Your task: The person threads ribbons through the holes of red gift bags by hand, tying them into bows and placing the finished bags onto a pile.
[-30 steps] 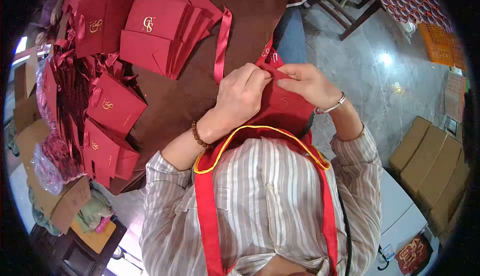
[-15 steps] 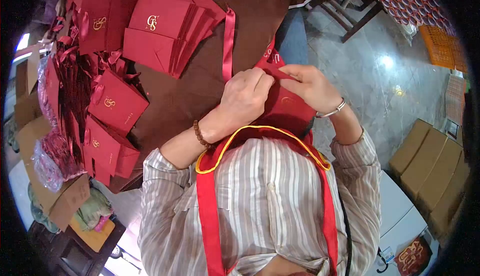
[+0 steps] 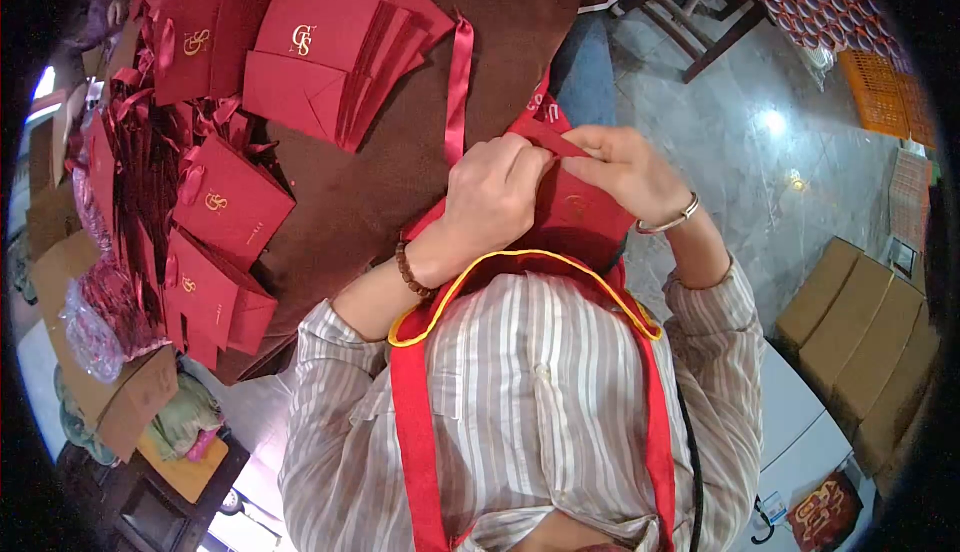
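A red paper bag (image 3: 582,210) with a faint gold print is held close in front of my apron, partly covered by my hands. My left hand (image 3: 495,187), with a bead bracelet at the wrist, has its fingers curled closed at the bag's upper edge. My right hand (image 3: 625,174), wearing a metal bangle, pinches the same edge between thumb and fingers, just right of the left fingertips. A loose red ribbon (image 3: 459,87) lies on the brown-covered table (image 3: 350,212) beyond my left hand.
A stack of folded red bags (image 3: 305,62) lies at the table's far side. More red bags (image 3: 235,202) and a heap of dark red ribbons (image 3: 135,192) are at the left. Cardboard boxes (image 3: 850,322) stand on the right, and a wooden stand (image 3: 690,12) is ahead.
Both hands stay at the bag's upper edge, with only slight shifts of the fingers. The view has moved a little.
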